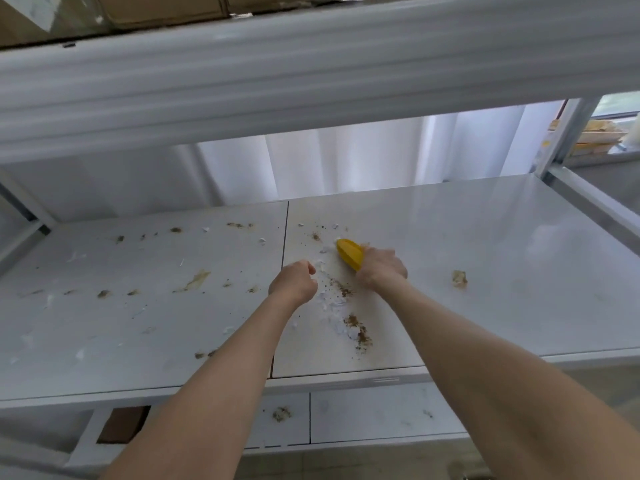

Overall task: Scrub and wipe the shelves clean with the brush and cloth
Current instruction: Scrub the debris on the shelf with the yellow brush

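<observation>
As a person leans into a white metal rack, the right hand (pixel 381 270) wraps its fingers over the back of a yellow brush (pixel 349 254). It presses the brush onto the middle shelf (pixel 485 254), just right of the seam (pixel 284 254) between the shelf's two panels and about midway between front and back edges. The left hand (pixel 294 280) hovers beside it, close to the seam, with its fingers curled into a fist. Nothing shows in its grasp, though the palm side is hidden, so a small scrap could be there.

The brush looks like a light, stiff plastic shell. It is smooth enough to slip if wet, so it is best gripped across its humped back, as it is now, with the bristles down. The bristles themselves are out of sight.

By count there is one brush and no cloth in view. Three shelf levels are visible: the upper shelf (pixel 311 81), the middle one being scrubbed and a lower shelf (pixel 381 417).

Brown crumbs (pixel 356 327) and white flakes (pixel 332 306) trail from the hands towards the front edge. More stains dot the left panel, and a single pale lump (pixel 459 278) sits alone on the right panel — plenty left to scrub and wipe, by the look of it.
</observation>
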A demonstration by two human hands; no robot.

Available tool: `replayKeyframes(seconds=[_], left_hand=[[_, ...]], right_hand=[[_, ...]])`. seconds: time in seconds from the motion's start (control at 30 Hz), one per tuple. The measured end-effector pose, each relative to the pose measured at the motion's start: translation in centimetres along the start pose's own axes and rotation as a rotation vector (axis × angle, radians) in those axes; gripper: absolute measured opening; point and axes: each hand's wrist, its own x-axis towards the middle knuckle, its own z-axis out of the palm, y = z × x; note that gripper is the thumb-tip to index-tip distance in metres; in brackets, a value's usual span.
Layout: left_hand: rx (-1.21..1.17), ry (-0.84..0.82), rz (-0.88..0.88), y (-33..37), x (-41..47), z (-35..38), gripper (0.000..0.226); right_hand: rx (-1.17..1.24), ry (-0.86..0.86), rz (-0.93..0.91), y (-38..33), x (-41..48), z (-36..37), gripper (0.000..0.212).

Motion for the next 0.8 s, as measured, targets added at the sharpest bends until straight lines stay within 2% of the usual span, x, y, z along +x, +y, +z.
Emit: replayKeyframes(seconds=[0.17,0.3,0.43,0.63,0.73,0.8], left_hand=[[0.007,-0.007,0.03,1.5,-0.5,0.0,0.035],[0.004,0.017,0.017,0.8,-1.1,-0.4,0.036],[0.019,0.012,-0.009,-0.1,-1.9,-0.2,0.035],[0.016,0.001,-0.003,1.1,-2.7,0.6,0.035],[0.019,0.011,0.023,2.0,-3.0,0.8,0.033],[0.015,0.02,0.023,2.1,-3.2,0.6,0.033]], right_hand=[[0.1,-0.028,-0.116,0.5,-1.1,0.0,0.048],[0.16,0.096,0.021,4.7,-0.4,-2.4,0.047],[0.107,0.091,0.129,6.4,-0.6,-1.9,0.044],[0.039,0.039,-0.037,1.9,-3.4,1.5,0.046],[0.106,-0.013,-0.111,1.2,-4.3,1.9,0.045],[0.168,0.031,-0.122,2.1,-4.3,1.0,0.048]])
